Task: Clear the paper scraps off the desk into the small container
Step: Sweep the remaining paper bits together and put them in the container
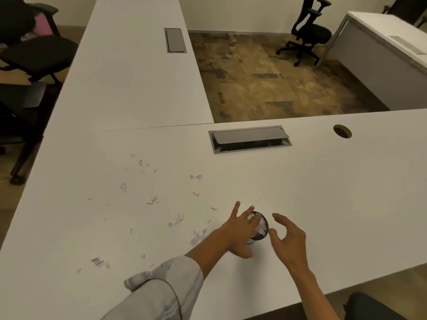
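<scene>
A small dark round container point(262, 229) stands on the white desk point(323, 192) near its front, with white paper scraps inside. My left hand point(238, 229) lies over the container's left rim, fingers spread and reaching into its mouth. My right hand point(288, 236) hovers just right of the container, fingers curled apart and holding nothing. Several paper scraps point(175, 221) lie scattered on the desk to the left of the container, from the front edge back toward the middle.
A cable tray with a half-raised grey lid point(249, 138) sits behind the container, and a round grommet hole point(342, 130) is at the back right. A second desk point(129, 65) joins at the left. Black office chairs point(30, 54) stand at far left and across the carpet.
</scene>
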`<state>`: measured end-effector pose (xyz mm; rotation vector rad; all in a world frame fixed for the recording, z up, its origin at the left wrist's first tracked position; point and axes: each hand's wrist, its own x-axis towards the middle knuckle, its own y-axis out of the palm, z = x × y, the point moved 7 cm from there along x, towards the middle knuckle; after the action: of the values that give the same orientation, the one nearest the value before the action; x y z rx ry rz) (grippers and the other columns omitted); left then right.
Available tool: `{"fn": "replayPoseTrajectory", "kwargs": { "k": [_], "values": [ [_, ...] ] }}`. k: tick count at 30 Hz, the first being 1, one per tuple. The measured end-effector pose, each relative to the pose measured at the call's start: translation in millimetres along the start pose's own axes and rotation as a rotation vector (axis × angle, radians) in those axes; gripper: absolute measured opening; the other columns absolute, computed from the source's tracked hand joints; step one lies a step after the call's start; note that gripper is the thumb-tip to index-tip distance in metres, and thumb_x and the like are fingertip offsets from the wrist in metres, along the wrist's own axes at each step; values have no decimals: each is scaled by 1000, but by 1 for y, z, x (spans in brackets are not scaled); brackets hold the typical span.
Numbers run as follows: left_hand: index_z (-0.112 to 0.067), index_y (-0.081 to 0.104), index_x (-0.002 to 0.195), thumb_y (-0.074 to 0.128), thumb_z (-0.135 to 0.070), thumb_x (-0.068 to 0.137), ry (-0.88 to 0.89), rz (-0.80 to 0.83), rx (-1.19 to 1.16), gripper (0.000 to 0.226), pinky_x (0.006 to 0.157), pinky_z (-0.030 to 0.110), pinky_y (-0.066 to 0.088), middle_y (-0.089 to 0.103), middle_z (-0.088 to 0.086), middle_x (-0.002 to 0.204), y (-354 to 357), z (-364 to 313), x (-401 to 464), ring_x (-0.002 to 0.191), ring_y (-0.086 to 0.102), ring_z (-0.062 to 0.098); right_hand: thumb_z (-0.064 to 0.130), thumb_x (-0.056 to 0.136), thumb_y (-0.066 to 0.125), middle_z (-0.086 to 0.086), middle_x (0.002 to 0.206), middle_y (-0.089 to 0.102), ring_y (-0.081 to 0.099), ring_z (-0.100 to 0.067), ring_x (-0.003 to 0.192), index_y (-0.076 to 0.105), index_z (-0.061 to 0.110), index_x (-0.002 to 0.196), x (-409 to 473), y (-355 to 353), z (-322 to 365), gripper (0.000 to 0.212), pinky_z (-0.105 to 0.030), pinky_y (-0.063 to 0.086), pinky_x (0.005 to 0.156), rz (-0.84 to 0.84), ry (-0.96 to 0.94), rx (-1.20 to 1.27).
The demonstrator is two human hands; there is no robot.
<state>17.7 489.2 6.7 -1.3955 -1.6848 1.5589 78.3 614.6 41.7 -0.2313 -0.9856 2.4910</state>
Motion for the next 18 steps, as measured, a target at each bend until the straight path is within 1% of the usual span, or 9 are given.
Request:
{"fn": "replayPoseTrajectory", "kwargs": {
  "k": [1, 3, 5, 6, 8, 11, 13, 15, 18],
  "values": [
    [-9, 14, 149, 67, -34, 75, 8, -37, -114, 94, 117, 55, -10, 18, 13, 159, -8, 0, -7, 149, 0, 28, 4, 81, 70, -1, 118, 68, 61, -16, 112, 65, 15, 119, 1, -1, 0, 41, -25, 42, 96, -16, 11, 18],
    [-11, 25, 143, 69, -16, 67, -1, -105, -343, 88, 118, 49, 19, 34, 13, 151, -21, 4, -21, 141, 25, 31, 2, 80, 70, 1, 114, 69, 62, -15, 110, 66, 15, 117, 8, 2, 9, 38, -27, 44, 96, -37, 17, 70],
    [-17, 30, 137, 70, -11, 64, -84, -141, -492, 84, 102, 46, 44, 46, 13, 139, -24, 17, -36, 124, 45, 33, 1, 81, 68, 2, 111, 70, 63, -11, 107, 67, 15, 114, 18, 11, 27, 35, -27, 47, 95, -45, 0, 156],
    [-20, 29, 136, 70, -12, 64, -137, -158, -536, 84, 98, 45, 48, 47, 11, 138, -22, 26, -43, 121, 48, 31, 0, 82, 67, 3, 110, 70, 64, -9, 106, 67, 15, 113, 25, 18, 38, 35, -26, 49, 95, -37, -11, 196],
    [-24, 29, 137, 68, -16, 65, -231, -231, -596, 82, 101, 42, 47, 46, 5, 141, -13, 48, -61, 125, 47, 25, 1, 84, 64, 4, 109, 70, 64, -6, 104, 67, 18, 112, 40, 40, 61, 33, -24, 52, 92, 13, -34, 258],
    [-22, 30, 140, 63, -29, 69, -364, -376, -591, 78, 113, 33, 31, 36, 2, 151, 5, 90, -97, 138, 35, 22, 20, 92, 63, 4, 115, 67, 62, -6, 107, 62, 20, 119, 62, 92, 94, 27, -14, 52, 86, 171, -55, 238],
    [-20, 23, 146, 62, -43, 73, -487, -362, -501, 86, 118, 33, 18, 21, 3, 159, 23, 125, -126, 147, 18, 23, 34, 94, 58, -2, 128, 61, 58, -15, 115, 57, 13, 128, 73, 135, 110, 39, -26, 51, 94, 315, -79, 154],
    [-18, 10, 150, 61, -55, 71, -618, -280, -429, 100, 122, 44, 9, 3, 5, 162, 41, 162, -158, 149, 0, 25, 43, 96, 52, -4, 138, 54, 51, -21, 125, 52, 12, 134, 84, 175, 122, 49, -40, 43, 106, 436, -150, 0],
    [-16, -2, 151, 61, -64, 69, -803, -208, -383, 114, 121, 52, 1, -9, 10, 161, 57, 216, -212, 148, -13, 28, 46, 96, 47, -10, 149, 41, 37, -27, 137, 43, 11, 140, 102, 225, 128, 56, -43, 31, 114, 562, -218, -195]
  ]
}}
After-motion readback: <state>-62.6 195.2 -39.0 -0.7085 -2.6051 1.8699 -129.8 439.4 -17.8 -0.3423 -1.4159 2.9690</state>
